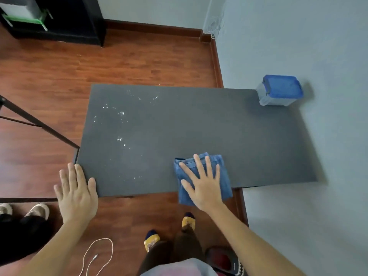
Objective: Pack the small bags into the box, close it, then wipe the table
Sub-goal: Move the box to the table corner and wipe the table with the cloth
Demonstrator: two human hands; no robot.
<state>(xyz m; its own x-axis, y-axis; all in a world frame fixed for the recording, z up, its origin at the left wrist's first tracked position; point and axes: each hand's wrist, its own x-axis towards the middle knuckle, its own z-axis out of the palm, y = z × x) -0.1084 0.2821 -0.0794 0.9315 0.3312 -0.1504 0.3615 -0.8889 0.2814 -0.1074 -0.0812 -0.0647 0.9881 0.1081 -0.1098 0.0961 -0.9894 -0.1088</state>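
Under the right hand (206, 188), fingers spread flat, lay a folded blue cloth (223, 176); left hand (76, 193), open, braced the dark grey table (199, 124). Wiping step: next, sweep leftward to the white specks (119, 116).

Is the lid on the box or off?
On. The blue lid covers the top of the box at the table's far corner.

The table (199, 124) top looks matt, dark grey, finely grained, with glistening droplets (119, 116) toward ten o'clock; the cloth (225, 176) is blue woven denim-like fabric; the box (278, 90) at two o'clock is translucent plastic with a glossy blue lid; the floor (139, 62) is polished wood
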